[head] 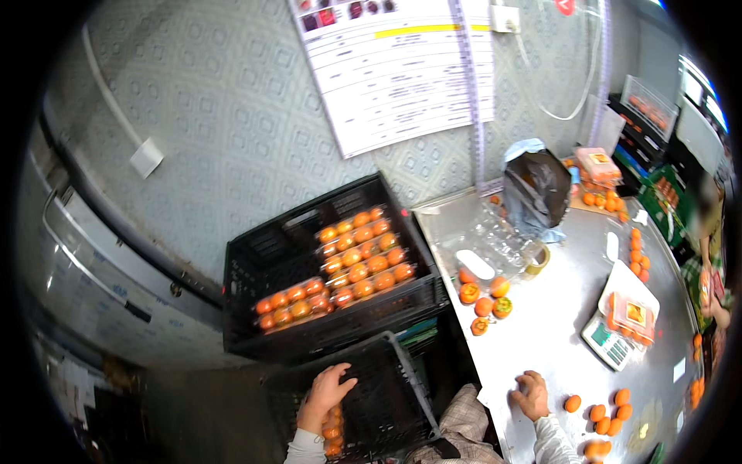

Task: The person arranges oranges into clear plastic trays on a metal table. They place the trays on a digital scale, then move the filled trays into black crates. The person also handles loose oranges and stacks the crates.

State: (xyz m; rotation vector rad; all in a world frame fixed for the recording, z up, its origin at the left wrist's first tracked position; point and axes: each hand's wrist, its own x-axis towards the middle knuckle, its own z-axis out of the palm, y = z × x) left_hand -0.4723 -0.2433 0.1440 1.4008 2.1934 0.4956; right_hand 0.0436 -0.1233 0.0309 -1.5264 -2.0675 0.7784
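Observation:
My left hand (328, 392) is over a black plastic crate (385, 400), thumb apart from the fingers, with nothing seen in it. Partly hidden behind that wrist, a clear pack of orange fruit (333, 434) stands inside the crate. My right hand (532, 394) rests at the near edge of a stainless steel table (522, 342), fingers loosely bent and no object visible in them. Just right of it lie several loose orange fruits (603, 426), probably persimmons. Farther along, a filled clear clamshell (632, 316) bearing a label sits on a digital scale (607, 342).
Another black crate (278, 249) holds several fruit packs (362, 255) by the wall. Persimmons (484, 306), empty clear clamshells (498, 240), a tape roll (538, 258) and a dark plastic bag (536, 185) occupy the table's left side. Another person (704, 278) is at far right.

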